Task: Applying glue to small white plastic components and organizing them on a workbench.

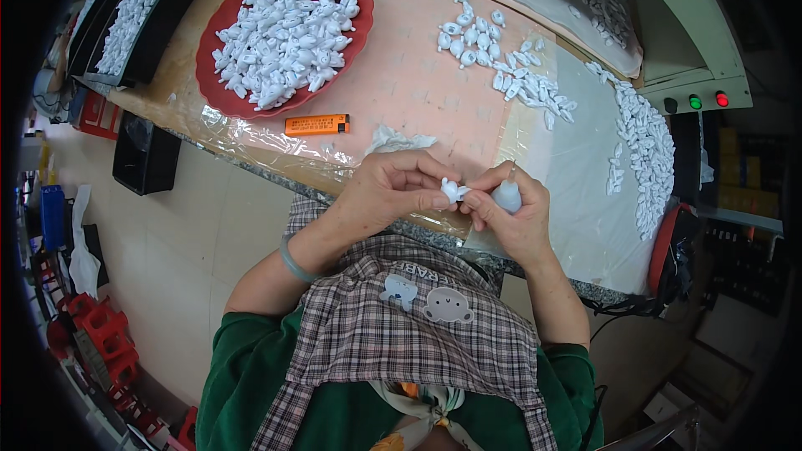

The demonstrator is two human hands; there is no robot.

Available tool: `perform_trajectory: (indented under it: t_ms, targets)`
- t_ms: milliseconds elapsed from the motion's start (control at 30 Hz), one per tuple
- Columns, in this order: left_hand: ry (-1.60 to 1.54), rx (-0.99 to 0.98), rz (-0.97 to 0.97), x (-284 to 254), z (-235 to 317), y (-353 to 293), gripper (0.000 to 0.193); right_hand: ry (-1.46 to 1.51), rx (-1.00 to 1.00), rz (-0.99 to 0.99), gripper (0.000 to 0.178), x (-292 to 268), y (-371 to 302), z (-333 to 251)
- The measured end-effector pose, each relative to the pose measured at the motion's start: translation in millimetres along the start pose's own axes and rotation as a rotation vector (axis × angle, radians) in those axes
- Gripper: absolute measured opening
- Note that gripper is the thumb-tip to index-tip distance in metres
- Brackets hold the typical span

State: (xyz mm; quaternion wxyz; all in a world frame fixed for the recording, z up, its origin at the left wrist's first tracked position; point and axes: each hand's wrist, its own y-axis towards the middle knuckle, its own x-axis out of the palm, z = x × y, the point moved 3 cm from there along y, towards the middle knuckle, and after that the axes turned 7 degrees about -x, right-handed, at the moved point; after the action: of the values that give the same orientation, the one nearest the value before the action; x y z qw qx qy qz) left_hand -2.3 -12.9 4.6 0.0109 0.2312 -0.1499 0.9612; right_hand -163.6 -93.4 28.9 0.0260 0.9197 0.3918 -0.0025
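My left hand [388, 192] pinches a small white plastic figure [452, 190] between thumb and fingertips, just over the table's near edge. Meeting it from the other side, my right hand [520, 221] has its thumb and forefinger at the figure's small pointed part. Tucked in that same hand is a small pale squeeze bottle [507, 196], its thin tip pointing away from me. A crumpled white tissue [399, 139] lies just beyond my left hand. Whether the figure is one piece or two being joined cannot be made out.
A red scalloped bowl [219, 92] heaped with white figures stands at the far left, near an orange lighter [317, 124]. Round white pieces [468, 33] and slender ones [535, 88] lie beyond my hands, with a long pile [647, 159] at right. A machine housing [697, 42] borders the far right.
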Motion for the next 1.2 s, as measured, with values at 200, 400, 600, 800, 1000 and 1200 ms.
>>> perform_trajectory:
  t_ms: [200, 400, 600, 800, 1000, 1200]
  targets:
    - [-0.025, 0.023, -0.032, 3.6, 2.4, -3.3, 0.024, 0.060, -0.044, -0.024, 0.007, 2.2, -9.3, 3.8]
    - [-0.013, 0.023, -0.053, 5.2, 1.6, -4.1, 0.026, 0.101, -0.050, -0.028, 0.008, 3.1, -15.2, 8.9]
    - [0.045, 0.033, -0.054, 3.9, 0.0, -3.7, 0.025, 0.091, -0.072, -0.032, 0.009, 3.8, -17.6, 11.2]
    - [0.063, 0.029, -0.067, 3.7, -0.9, -3.7, 0.024, 0.085, -0.075, -0.050, 0.010, 3.9, -19.1, 12.8]
    - [0.066, 0.011, -0.079, 2.4, -1.8, -2.9, 0.023, 0.111, -0.066, -0.061, 0.010, 3.5, -21.0, 17.6]
    - [0.066, 0.006, -0.085, 1.5, -2.9, -1.9, 0.023, 0.124, -0.039, -0.025, 0.007, 3.8, -20.9, 20.5]
